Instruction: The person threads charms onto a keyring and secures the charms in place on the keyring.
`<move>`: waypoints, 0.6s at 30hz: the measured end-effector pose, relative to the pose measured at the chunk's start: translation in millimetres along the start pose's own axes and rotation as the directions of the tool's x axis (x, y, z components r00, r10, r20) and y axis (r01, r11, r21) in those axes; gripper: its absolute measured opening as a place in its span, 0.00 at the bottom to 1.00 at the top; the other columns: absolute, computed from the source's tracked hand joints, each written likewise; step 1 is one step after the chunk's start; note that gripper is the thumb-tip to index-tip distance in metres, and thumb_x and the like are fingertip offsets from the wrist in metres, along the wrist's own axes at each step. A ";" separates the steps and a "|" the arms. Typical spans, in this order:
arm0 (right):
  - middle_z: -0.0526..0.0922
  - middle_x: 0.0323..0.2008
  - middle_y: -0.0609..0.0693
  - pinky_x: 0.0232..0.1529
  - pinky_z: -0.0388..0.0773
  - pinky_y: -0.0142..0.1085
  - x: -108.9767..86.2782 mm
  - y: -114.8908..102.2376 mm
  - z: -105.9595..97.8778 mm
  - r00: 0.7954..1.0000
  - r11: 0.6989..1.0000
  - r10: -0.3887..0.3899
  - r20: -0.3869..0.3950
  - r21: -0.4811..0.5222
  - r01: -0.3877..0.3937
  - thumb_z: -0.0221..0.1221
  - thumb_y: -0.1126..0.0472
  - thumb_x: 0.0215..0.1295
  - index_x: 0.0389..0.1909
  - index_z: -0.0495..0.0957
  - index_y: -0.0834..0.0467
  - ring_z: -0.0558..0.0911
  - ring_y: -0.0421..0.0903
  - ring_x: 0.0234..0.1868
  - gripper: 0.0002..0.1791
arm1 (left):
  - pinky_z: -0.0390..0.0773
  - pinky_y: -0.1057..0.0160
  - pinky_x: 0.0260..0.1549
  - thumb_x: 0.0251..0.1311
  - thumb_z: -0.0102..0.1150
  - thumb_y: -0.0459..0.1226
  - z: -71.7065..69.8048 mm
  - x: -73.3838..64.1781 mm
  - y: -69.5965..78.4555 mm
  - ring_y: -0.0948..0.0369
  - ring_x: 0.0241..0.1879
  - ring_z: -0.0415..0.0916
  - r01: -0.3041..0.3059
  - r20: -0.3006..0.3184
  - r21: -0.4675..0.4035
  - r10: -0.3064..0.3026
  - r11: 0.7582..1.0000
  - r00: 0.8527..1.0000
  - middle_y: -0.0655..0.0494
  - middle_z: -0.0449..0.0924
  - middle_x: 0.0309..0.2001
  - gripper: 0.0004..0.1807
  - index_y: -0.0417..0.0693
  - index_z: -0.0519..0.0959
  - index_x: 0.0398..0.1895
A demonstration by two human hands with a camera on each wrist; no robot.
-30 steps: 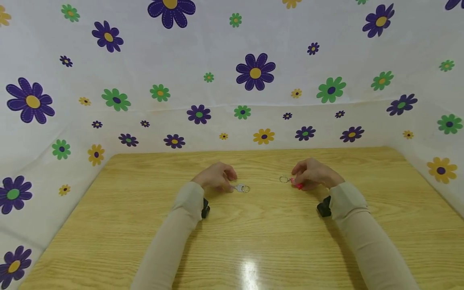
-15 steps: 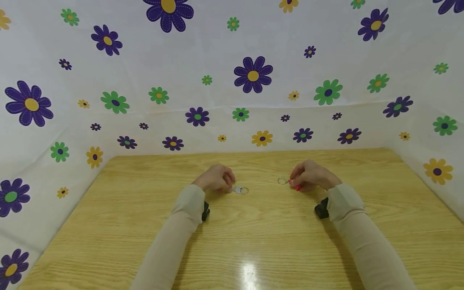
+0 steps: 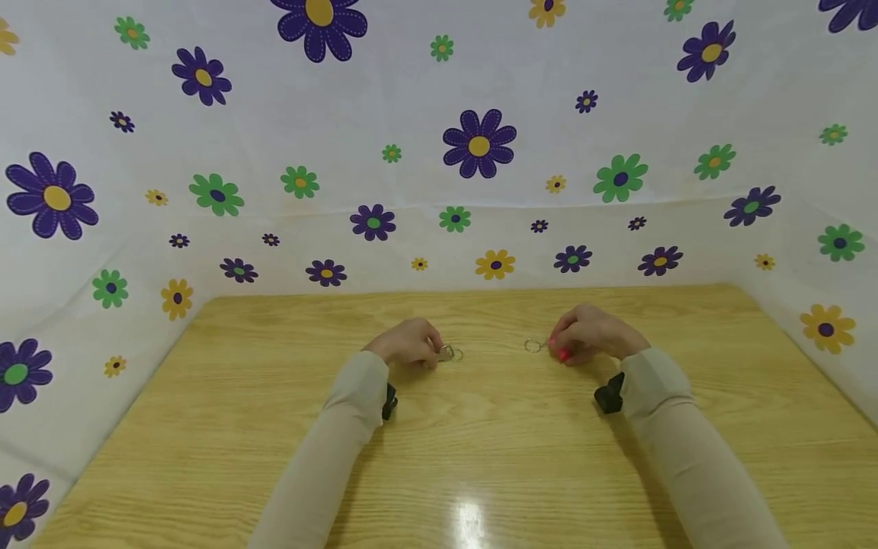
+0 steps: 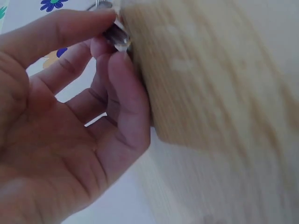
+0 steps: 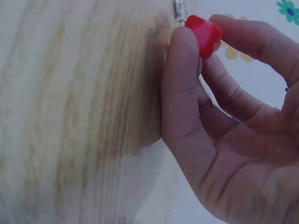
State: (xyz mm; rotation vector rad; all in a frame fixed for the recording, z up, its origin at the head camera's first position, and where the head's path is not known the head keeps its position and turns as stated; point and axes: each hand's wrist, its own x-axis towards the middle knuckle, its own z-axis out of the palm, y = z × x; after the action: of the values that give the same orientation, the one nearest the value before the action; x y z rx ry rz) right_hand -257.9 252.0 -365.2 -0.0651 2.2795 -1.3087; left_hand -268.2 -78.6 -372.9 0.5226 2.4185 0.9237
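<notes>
In the head view my left hand [image 3: 410, 342] pinches a small silver key [image 3: 445, 354] between thumb and fingertips. A thin metal ring [image 3: 458, 354] on the key points to the right. The left wrist view shows the shiny metal piece [image 4: 117, 36] between thumb and fingers, partly covered by them. Across from it, my right hand [image 3: 591, 333] pinches a red keychain charm [image 3: 564, 355]. Its split ring [image 3: 533, 345] sticks out leftward, facing the key. Up close in the right wrist view, the charm [image 5: 203, 36] is a glossy red block, with a metal clasp [image 5: 179, 9] at its end.
Both hands are low over a wood-grain table [image 3: 439, 427], toward its far side. A white cloth with printed flowers [image 3: 384, 91] hangs along the back and both sides. A black wrist mount [image 3: 609, 394] sits under the right cuff, another [image 3: 389, 402] by the left.
The key in my left hand has tilted, so its flat head shows narrower and closer to the fingertips. My right hand and the red charm have hardly moved.
</notes>
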 end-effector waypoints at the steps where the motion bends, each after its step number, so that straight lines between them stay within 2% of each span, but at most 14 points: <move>1: 0.80 0.31 0.53 0.38 0.85 0.38 -0.3 -0.2 -0.9 1.000 1.000 0.005 0.006 0.009 -0.005 0.61 0.70 0.65 0.44 0.78 0.72 0.79 0.44 0.31 0.10 | 0.70 0.68 0.22 0.62 0.60 0.25 0.0 0.2 0.4 0.64 0.17 0.66 -0.003 0.002 0.003 0.003 1.000 1.000 0.56 0.76 0.24 0.06 0.36 0.83 0.39; 3: 0.79 0.31 0.52 0.38 0.85 0.38 -0.3 -1.0 -1.7 1.000 1.000 0.013 0.010 0.022 -0.013 0.60 0.69 0.66 0.46 0.78 0.72 0.78 0.44 0.30 0.11 | 0.68 0.68 0.22 0.65 0.59 0.28 -0.5 0.8 0.7 0.64 0.17 0.63 -0.011 0.005 -0.005 0.011 1.000 1.000 0.57 0.72 0.21 0.04 0.38 0.83 0.34; 5: 0.78 0.30 0.52 0.39 0.85 0.38 -1.2 -1.9 -1.7 1.000 1.000 0.009 0.014 0.020 -0.009 0.57 0.69 0.67 0.48 0.77 0.73 0.77 0.44 0.30 0.13 | 0.67 0.68 0.22 0.69 0.58 0.31 -1.5 0.4 0.4 0.64 0.17 0.61 -0.019 0.003 -0.001 0.019 1.000 1.000 0.57 0.69 0.19 0.08 0.40 0.81 0.30; 7: 0.77 0.31 0.51 0.39 0.85 0.38 -3.1 -2.9 -2.3 1.000 1.000 -0.009 0.020 0.011 0.009 0.54 0.68 0.68 0.51 0.77 0.74 0.76 0.44 0.30 0.15 | 0.68 0.69 0.22 0.71 0.57 0.32 -2.6 -0.4 -1.1 0.65 0.17 0.64 -0.031 -0.004 -0.022 0.031 0.999 1.000 0.58 0.70 0.19 0.10 0.39 0.80 0.29; 10: 0.78 0.32 0.52 0.40 0.85 0.39 -5.1 -3.3 -2.8 0.999 1.000 -0.026 0.027 0.018 0.025 0.51 0.69 0.68 0.52 0.77 0.76 0.76 0.44 0.31 0.17 | 0.74 0.69 0.24 0.72 0.55 0.29 -3.8 -3.1 -4.8 0.66 0.19 0.72 -0.033 -0.010 -0.107 0.032 0.994 0.999 0.54 0.77 0.22 0.08 0.36 0.80 0.33; 14: 0.81 0.32 0.54 0.39 0.85 0.39 -7.3 -1.2 -2.5 0.998 0.998 -0.045 0.033 0.046 0.043 0.51 0.69 0.72 0.48 0.78 0.78 0.80 0.44 0.30 0.15 | 0.81 0.66 0.28 0.72 0.53 0.26 -4.0 -7.9 -8.4 0.63 0.23 0.80 -0.020 -0.008 -0.253 0.019 0.967 1.000 0.47 0.84 0.28 0.07 0.29 0.79 0.45; 18: 0.81 0.32 0.54 0.38 0.85 0.38 -8.8 2.9 -1.3 0.997 0.996 -0.074 0.020 0.054 0.073 0.52 0.69 0.76 0.49 0.77 0.78 0.80 0.42 0.28 0.13 | 0.82 0.65 0.30 0.73 0.51 0.25 -3.5 -10.9 -10.8 0.62 0.24 0.81 -0.029 -0.011 -0.293 0.027 0.956 1.000 0.45 0.85 0.31 0.10 0.27 0.76 0.51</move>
State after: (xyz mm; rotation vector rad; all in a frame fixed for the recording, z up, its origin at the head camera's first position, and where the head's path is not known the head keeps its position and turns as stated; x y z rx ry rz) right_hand -250.3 257.1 -363.4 -0.1453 2.2413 -1.3986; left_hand -263.3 -93.4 -374.9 0.4441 2.2286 1.2715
